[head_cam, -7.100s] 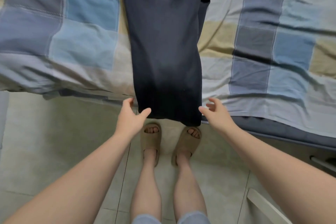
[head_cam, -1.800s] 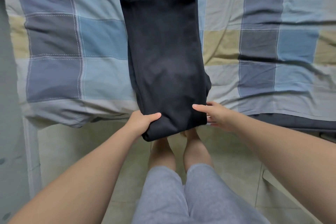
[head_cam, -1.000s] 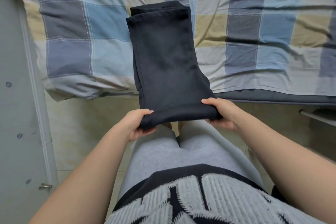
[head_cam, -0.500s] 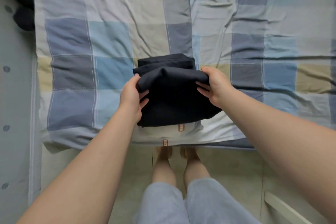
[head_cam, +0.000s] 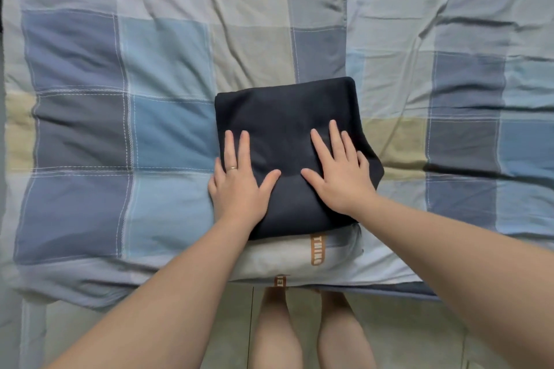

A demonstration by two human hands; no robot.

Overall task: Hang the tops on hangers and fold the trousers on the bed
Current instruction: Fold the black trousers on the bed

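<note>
The dark navy trousers [head_cam: 284,111] lie folded into a compact rectangle on the bed, near its front edge. My left hand [head_cam: 238,177] lies flat on the left part of the bundle, fingers straight, with a ring on one finger. My right hand [head_cam: 338,172] presses flat on the right part, fingers spread. No tops or hangers show in this view.
A checked quilt [head_cam: 120,114] in blue, grey and beige covers the bed and is creased at the back. Orange lettered strips [head_cam: 316,249] run along its middle. My bare legs [head_cam: 311,329] stand on the tiled floor below the bed's edge.
I folded the long trousers over on themselves, lifted the bundle further onto the bed, then let go and laid both palms flat on top.
</note>
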